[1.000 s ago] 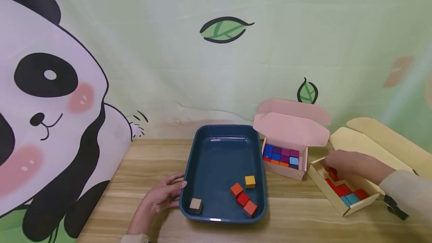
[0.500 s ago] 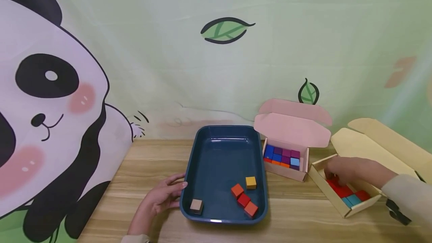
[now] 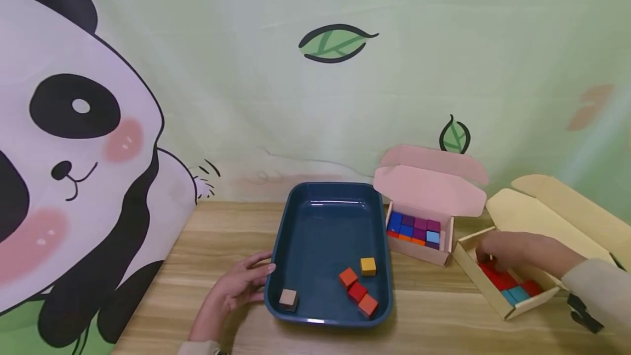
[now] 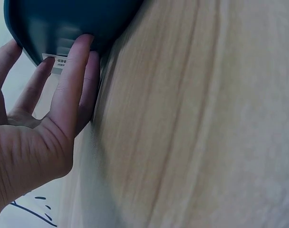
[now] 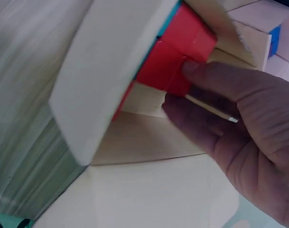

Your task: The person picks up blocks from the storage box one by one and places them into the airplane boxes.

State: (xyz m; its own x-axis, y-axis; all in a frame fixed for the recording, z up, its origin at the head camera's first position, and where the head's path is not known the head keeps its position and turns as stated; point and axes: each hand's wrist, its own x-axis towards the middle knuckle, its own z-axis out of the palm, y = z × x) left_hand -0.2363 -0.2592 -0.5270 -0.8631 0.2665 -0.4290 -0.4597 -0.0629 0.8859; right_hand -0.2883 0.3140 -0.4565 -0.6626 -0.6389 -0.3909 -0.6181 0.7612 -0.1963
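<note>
My left hand [image 3: 239, 285] rests at the left side of a dark blue tray [image 3: 327, 232]. In the left wrist view its loosely extended fingers touch the tray's outer wall, near a small label [image 4: 60, 61]. Over the open yellow box [image 3: 480, 282] at the right, my right hand [image 3: 510, 250] reaches down inside. Its thumb and fingertip pinch a red cube [image 5: 178, 81] against the other red cubes [image 5: 189, 29] there. Two light blue cubes [image 3: 515, 294] lie at the box's near end. Inside the tray are a pale wooden cube [image 3: 288, 299], a yellow cube [image 3: 367, 267] and several red and orange cubes [image 3: 357, 292].
Between tray and yellow box stands an open pink box [image 3: 419, 252] with several blue, purple, orange and red cubes. Both boxes have raised lids, such as the pink lid [image 3: 429, 188]. A printed cloth [image 3: 246, 97] hangs behind the wooden table [image 3: 231, 223].
The right hand has lowered slightly nearer in the yellow box, and the tilted red cube it held now sits in line with the others. The left hand stays at the tray.
</note>
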